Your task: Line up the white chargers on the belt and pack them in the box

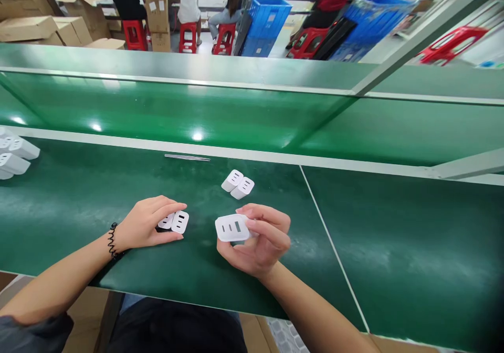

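Observation:
My right hand holds a white USB charger raised over the green worktop, its face with several port slots turned towards me. To the left, my left hand rests on the table with thumb and fingers around a pair of white chargers standing side by side. The hand partly covers one of that pair. Farther back, between the two hands, two more white chargers stand touching each other, port faces up.
Several white chargers are grouped at the far left edge. Metal tweezers lie by the pale strip at the table's back. A slanted metal post rises at right. Beyond are people on red stools, blue crates and cardboard boxes.

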The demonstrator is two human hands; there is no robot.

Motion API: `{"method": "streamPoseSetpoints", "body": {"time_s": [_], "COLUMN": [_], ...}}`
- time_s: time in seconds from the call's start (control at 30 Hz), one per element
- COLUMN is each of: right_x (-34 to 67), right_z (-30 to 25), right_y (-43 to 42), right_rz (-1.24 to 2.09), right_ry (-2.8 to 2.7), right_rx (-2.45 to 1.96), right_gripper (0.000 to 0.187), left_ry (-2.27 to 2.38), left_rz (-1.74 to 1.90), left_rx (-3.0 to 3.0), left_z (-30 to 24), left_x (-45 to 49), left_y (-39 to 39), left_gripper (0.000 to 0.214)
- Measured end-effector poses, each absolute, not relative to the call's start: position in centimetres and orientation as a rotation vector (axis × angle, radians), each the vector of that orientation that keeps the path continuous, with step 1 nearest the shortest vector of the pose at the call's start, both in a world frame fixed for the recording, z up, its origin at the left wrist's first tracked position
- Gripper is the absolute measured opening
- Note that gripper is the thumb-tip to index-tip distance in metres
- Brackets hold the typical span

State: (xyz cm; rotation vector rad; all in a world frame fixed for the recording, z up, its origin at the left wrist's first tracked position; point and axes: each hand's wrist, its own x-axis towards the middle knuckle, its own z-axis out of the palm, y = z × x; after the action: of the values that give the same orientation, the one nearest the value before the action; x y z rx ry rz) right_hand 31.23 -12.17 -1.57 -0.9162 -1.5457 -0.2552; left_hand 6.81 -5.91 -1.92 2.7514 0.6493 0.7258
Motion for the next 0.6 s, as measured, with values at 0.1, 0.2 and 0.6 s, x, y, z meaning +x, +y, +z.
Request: {"method": "streamPoseSetpoints", "body": {"time_s": [0.1, 0.2, 0.6], "right_x": [31.2, 31.2, 31.4], "right_z": [-1.3, -1.2, -2.3], "right_y": [-12.1, -12.1, -11.6], "right_rz": [-0.258, -0.255, 0.539], "right_ry": [-1.552, -1.567, -1.91], "right_rx": [-0.926, -0.942, -1.215], "right_gripper": [0.053, 0.055, 0.041], "left_ry": [0.648, 0.647, 0.64], "left_rz": [0.736, 0.731, 0.607], "left_rx": [2.753, 2.751, 2.717], "left_z": [-1.8, -1.7, -1.9], "left_x": [6.9, 6.9, 6.4], "left_y": [-5.9, -5.9, -5.6], "left_gripper": [0.048, 0.048, 0.067]}}
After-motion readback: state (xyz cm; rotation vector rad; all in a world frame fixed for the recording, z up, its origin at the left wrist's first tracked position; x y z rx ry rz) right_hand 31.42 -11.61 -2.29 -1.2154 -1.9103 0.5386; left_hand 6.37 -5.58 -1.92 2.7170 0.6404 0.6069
